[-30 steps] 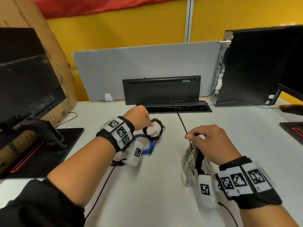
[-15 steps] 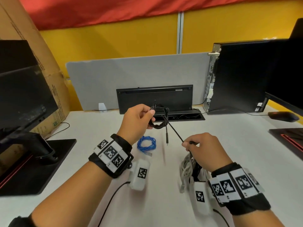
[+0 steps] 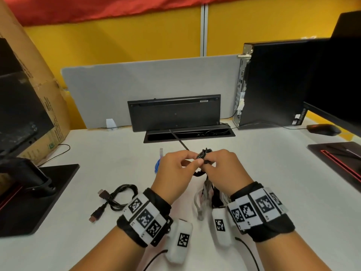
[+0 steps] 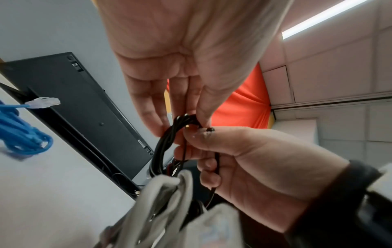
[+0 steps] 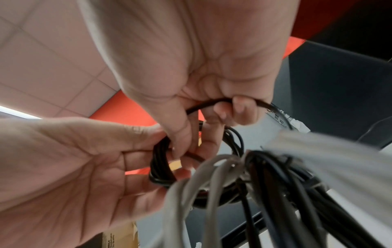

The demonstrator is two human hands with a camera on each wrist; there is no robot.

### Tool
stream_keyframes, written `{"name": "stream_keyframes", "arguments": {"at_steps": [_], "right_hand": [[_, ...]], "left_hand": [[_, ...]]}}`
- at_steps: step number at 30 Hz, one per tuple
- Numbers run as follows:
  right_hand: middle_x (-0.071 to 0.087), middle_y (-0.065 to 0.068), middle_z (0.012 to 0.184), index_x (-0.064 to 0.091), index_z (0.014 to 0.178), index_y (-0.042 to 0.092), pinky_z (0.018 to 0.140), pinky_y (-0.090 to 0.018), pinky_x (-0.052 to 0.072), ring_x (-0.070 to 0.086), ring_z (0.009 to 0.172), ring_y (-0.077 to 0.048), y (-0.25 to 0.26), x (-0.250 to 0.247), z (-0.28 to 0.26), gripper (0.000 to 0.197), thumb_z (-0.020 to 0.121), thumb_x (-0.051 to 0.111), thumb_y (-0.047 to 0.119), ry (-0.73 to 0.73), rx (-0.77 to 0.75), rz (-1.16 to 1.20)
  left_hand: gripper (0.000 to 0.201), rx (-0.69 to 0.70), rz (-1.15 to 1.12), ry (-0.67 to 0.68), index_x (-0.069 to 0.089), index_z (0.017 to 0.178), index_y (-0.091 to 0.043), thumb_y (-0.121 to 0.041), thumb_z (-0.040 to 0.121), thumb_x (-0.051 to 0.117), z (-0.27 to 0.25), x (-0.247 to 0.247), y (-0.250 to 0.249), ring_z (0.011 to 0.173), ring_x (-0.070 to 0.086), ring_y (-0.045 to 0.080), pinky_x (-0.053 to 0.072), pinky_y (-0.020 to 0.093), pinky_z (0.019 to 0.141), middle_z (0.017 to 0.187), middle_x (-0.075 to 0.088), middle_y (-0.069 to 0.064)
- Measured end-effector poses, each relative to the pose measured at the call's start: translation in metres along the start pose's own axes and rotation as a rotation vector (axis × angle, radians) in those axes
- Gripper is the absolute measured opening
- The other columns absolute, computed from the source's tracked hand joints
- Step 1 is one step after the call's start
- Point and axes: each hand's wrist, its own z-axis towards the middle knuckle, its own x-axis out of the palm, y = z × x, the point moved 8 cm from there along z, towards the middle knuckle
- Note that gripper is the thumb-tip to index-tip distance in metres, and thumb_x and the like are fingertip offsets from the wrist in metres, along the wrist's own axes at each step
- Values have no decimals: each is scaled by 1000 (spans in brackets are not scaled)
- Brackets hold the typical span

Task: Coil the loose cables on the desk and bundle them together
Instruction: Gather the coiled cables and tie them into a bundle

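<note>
White table (image 3: 263,192) surface, backed by a grey divider and yellow wall, carries the work. Both hands meet above it, raised clear of the surface. Left hand (image 3: 176,171) pinches the small black coil (image 4: 167,141) between thumb and fingertips, its remaining fingers extended beside the loops. Right hand (image 3: 224,171) curls its fingers round a single black strand (image 5: 214,103) and also grips the top of a hanging bundle of grey and black cables (image 5: 244,184), which dangles below its palm toward the wrist. Beyond the left hand's knuckles lies a blue coil (image 4: 19,135) on the table; outboard of the left wrist lies a black cable with flat plugs (image 3: 115,198), loosely looped. Step in hand, as judged: joining the black coil to the bundle, probably by winding the free strand round it. Next move calls for keeping the loops pinched flat while the right hand passes the strand round and draws it snug, without letting the bundle slip.
</note>
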Motion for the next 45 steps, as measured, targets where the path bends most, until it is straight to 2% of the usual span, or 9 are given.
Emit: {"name": "stream_keyframes", "arguments": {"at_steps": [6,11,15,19,23,29,33,37,45], "right_hand": [[68,2,76,74,81,13,65,-20,41,59,77,-12,-6,-5,3,25,92,53,21,-57,30,155],[64,8,81,74,84,19,73,-26,44,57,80,-6,-23,-13,5,32,92,44,14,-110,129,412],[62,13,87,72,100,18,76,-20,39,55,87,-4,-22,-15,6,29,98,44,24,-55,80,291],[71,-14,97,71,98,0,85,-34,49,63,91,-23,-21,-23,8,33,96,52,27,-109,26,239],[72,10,91,77,97,21,86,-26,51,65,89,-2,-11,-27,6,14,88,66,18,-167,-15,347],[74,-3,82,79,88,18,81,-40,55,68,81,-16,-7,-28,5,9,84,72,19,-201,-69,354],[63,-3,64,75,69,12,66,-36,49,56,63,-16,-1,-24,5,16,84,71,16,-202,-115,279],[54,15,52,63,54,35,60,-26,39,48,55,-8,-9,-27,4,38,85,70,15,-262,-76,330],[70,19,74,77,78,25,62,-3,42,63,68,10,-19,-26,-1,12,86,69,20,-255,2,383]], "left_hand": [[6,49,83,-142,78,85,-19,-19,85,72,2,-18,-4,66,64,-5,49,9,61,68,69,-20],[13,93,176,-157,78,95,-21,-24,89,67,2,-28,-5,75,65,-6,51,12,73,73,67,-26],[28,139,304,-216,68,121,-17,-16,93,61,3,-35,-8,83,68,6,53,23,89,90,74,-4],[55,219,278,-202,40,135,-33,-8,91,61,4,-32,-20,67,65,3,55,16,74,69,69,-9],[76,243,89,-146,21,140,-35,-6,87,66,5,-20,-27,64,67,4,55,18,69,68,69,-10],[9,120,94,-99,72,95,-12,-9,88,67,17,-8,-29,67,70,10,60,35,70,81,72,-1],[11,117,27,-85,76,86,-7,-12,90,67,22,-5,-39,70,69,18,61,31,61,92,65,6],[28,-30,-51,104,75,82,-15,-32,96,57,40,-5,-31,66,71,22,61,34,62,88,70,7],[37,-457,1027,399,62,106,-5,-35,85,70,88,-45,80,80,65,22,54,32,69,98,68,8]]}}
